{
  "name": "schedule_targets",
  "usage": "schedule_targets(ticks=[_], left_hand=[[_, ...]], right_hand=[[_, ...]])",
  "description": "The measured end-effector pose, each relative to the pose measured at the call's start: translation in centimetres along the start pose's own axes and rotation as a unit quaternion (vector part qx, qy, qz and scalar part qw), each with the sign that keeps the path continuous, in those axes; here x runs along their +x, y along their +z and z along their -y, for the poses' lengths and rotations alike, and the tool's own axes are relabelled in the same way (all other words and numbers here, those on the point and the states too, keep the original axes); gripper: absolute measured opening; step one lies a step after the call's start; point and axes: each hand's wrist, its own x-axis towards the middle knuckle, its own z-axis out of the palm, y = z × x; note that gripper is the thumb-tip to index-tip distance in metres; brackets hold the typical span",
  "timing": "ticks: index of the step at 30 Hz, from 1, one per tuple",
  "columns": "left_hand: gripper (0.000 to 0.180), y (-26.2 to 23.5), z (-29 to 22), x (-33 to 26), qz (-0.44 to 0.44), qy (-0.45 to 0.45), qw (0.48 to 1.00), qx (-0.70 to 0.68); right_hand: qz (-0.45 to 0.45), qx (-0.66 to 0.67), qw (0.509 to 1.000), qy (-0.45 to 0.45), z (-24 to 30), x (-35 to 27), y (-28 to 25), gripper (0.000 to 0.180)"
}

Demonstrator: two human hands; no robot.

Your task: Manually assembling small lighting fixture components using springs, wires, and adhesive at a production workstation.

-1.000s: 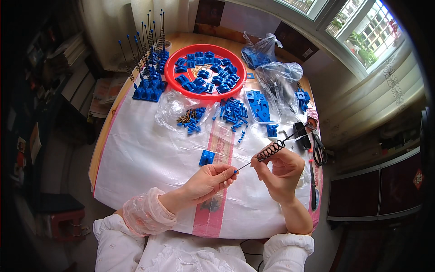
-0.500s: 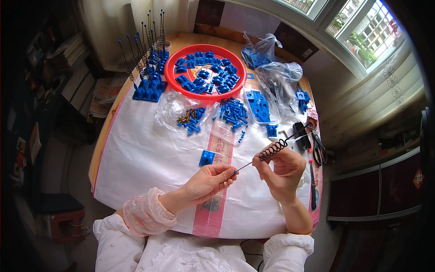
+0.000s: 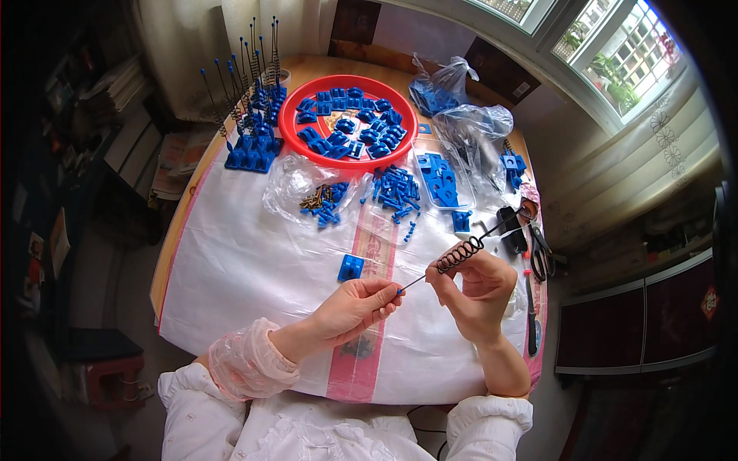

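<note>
My right hand (image 3: 475, 292) holds a thin metal rod (image 3: 498, 227) that carries a dark coil spring (image 3: 460, 254); its far end points up to the right. My left hand (image 3: 355, 304) pinches the rod's near end, which has a small blue tip, between thumb and fingers. A single blue plastic block (image 3: 350, 267) lies on the white cloth just above my left hand.
A red round tray (image 3: 292, 127) of blue parts sits at the back, with upright rods in blue bases (image 3: 252, 115) to its left. Clear bags (image 3: 307, 192) and loose blue pieces (image 3: 396, 188) lie mid-table. Scissors and hand tools (image 3: 538, 257) line the right edge.
</note>
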Motion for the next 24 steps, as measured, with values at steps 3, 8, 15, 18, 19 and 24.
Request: schedule_targets(ticks=[3,8,15,18,19,24], left_hand=[[0.018,0.06,-0.05,-0.03,-0.002,0.0,1.0,0.0],[0.018,0.06,-0.01,-0.03,-0.004,-0.001,1.0,0.001],[0.018,0.09,-0.06,-0.07,0.002,0.001,1.0,0.001],[0.018,-0.07,0.01,-0.01,0.005,0.001,1.0,0.0],[0.018,-0.09,0.03,-0.01,0.005,0.001,1.0,0.0],[0.018,-0.06,-0.02,-0.07,0.004,-0.001,1.0,-0.003]], right_hand=[[-0.002,0.0,1.0,0.0,0.1,0.02,-0.02,0.015],[-0.003,0.007,1.0,-0.005,0.01,-0.04,-0.11,0.015],[0.002,0.007,1.0,0.0,0.12,0.02,0.06,0.014],[0.001,0.001,1.0,0.002,0.05,0.02,0.06,0.014],[0.0,-0.001,1.0,0.001,0.03,0.02,0.05,0.014],[0.011,-0.006,0.999,-0.035,-0.28,0.17,-0.31,0.011]])
